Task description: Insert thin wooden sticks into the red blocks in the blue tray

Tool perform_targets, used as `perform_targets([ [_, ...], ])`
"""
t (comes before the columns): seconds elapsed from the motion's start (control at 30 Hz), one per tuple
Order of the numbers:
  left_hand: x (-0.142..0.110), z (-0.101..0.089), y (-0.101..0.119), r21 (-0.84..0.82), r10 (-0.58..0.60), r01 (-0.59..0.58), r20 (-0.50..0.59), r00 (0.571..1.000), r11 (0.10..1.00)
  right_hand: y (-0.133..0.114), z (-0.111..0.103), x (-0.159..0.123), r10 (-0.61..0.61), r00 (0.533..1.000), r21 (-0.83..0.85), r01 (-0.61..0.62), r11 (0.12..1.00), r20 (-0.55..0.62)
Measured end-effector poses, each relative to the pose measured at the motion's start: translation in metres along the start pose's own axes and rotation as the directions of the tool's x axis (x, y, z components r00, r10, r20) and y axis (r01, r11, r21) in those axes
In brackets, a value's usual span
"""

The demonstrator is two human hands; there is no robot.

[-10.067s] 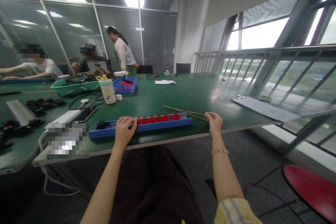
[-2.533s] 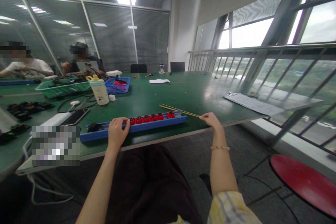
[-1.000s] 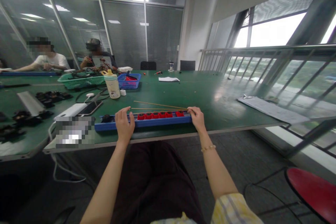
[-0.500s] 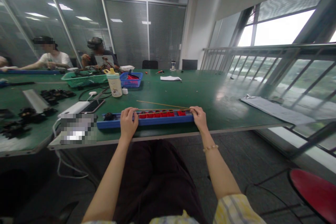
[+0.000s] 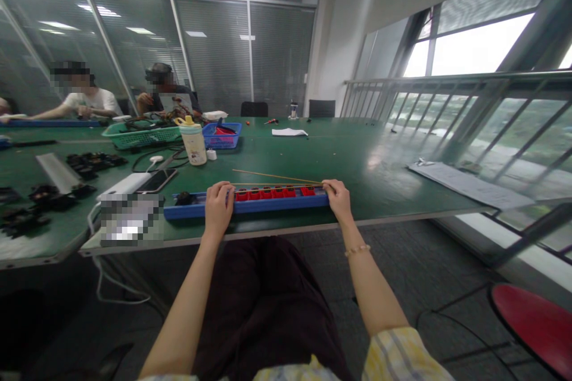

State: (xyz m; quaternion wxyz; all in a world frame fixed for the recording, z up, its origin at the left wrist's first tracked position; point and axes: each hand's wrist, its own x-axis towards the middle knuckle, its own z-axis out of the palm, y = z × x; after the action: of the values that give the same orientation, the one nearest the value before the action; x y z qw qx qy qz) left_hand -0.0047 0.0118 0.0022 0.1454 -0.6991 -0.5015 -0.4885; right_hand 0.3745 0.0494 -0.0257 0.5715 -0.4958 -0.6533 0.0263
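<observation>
A long blue tray (image 5: pixel 272 206) lies along the near table edge, with several red blocks (image 5: pixel 267 193) in a row inside. Thin yellow sticks (image 5: pixel 277 177) stretch across and just above it; whether they are wood or stiff wire cannot be made out. My right hand (image 5: pixel 338 199) is closed at the tray's right end, pinching the sticks' right ends. My left hand (image 5: pixel 218 205) is closed over the tray's left part, its fingertips on the left end of a stick. A black part (image 5: pixel 183 199) sits in the tray left of that hand.
Left of the tray lie a phone (image 5: pixel 158 181), a white power strip (image 5: pixel 123 186) and black parts (image 5: pixel 96 164). Behind stand a cream bottle (image 5: pixel 194 146), a blue basket (image 5: pixel 222 141) and a green basket (image 5: pixel 142 138). A clipboard (image 5: pixel 460 183) lies right. Two people sit far left.
Hardly anything differs. The lower yellow stick over the red blocks now lies more level; both hands keep nearly the same places, and the view has shifted slightly.
</observation>
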Motion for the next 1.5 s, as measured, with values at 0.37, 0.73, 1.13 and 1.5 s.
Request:
perform_targets([
  [0.37,0.0000,0.0002,-0.0008,0.000,0.022,-0.022,-0.004,1.000,1.000,0.0009,-0.0007,0.0002,0.009,1.000,0.019,-0.009,1.000,-0.006],
  [0.73,0.0009,-0.0014,-0.0002,-0.008,0.061,-0.061,0.042,0.997,0.998,0.0029,-0.0009,0.0008,0.033,0.999,-0.001,-0.033,0.999,-0.010],
  [1.13,0.0005,0.0010,-0.0023,-0.038,0.090,-0.088,0.063,0.994,0.995,0.0048,0.0025,0.0004,0.005,0.999,0.000,-0.005,1.000,-0.032],
  [1.5,0.0017,0.0015,-0.0023,-0.060,0.117,-0.113,0.069,0.991,0.992,0.0096,0.0042,0.0000,-0.016,0.997,0.039,0.018,0.999,-0.074],
])
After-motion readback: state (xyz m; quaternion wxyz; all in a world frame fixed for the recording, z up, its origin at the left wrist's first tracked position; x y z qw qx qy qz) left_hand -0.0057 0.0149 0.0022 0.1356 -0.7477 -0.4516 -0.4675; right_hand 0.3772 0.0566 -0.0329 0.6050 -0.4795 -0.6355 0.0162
